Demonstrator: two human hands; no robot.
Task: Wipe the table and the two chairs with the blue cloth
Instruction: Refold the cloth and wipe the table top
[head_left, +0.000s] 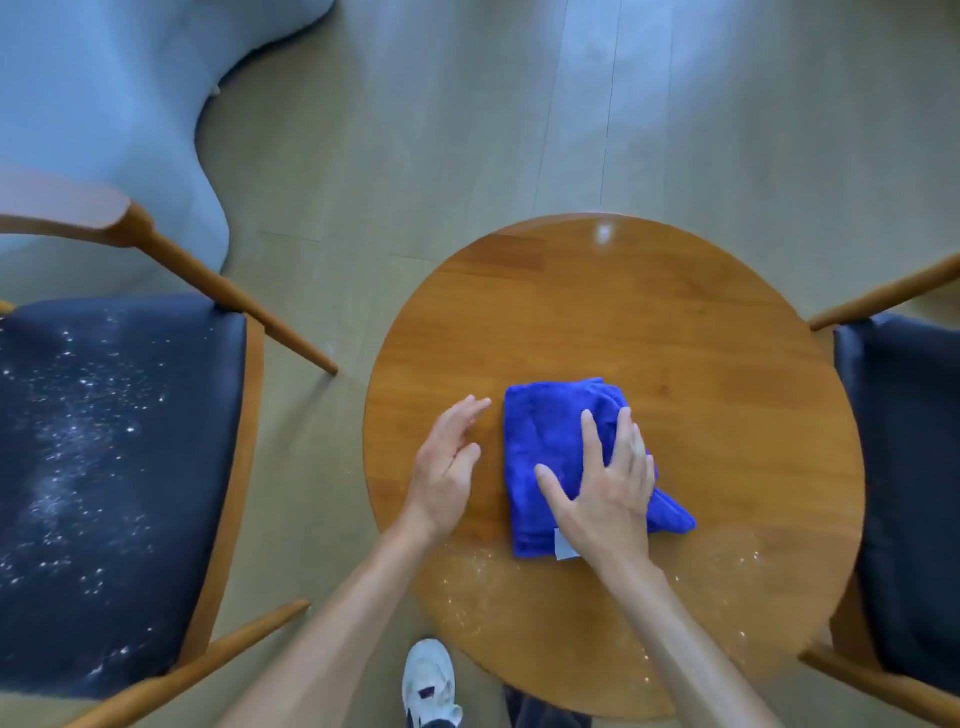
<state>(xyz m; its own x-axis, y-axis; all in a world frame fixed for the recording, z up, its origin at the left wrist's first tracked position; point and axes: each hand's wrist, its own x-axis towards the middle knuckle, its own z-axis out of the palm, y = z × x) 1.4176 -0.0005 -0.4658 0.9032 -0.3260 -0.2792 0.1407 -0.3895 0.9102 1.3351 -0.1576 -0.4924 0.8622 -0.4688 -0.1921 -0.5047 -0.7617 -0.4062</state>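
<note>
Crumbs (545, 587) sit lower centre on the table (727, 322), so drag the cloth (550, 447), mid-frame under your flat, spread right hand (605, 496), down there; left hand (447, 462) hovers relaxed, holding nothing.

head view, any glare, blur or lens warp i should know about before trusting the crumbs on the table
Head view: a small glare spot sits near the far rim of the table, with softer sheen across the wood; the wide lens bends the left chair outward; the left hand is slightly motion-blurred, the right hand on the blue cloth sharper; the near-edge specks read faintly.
</note>
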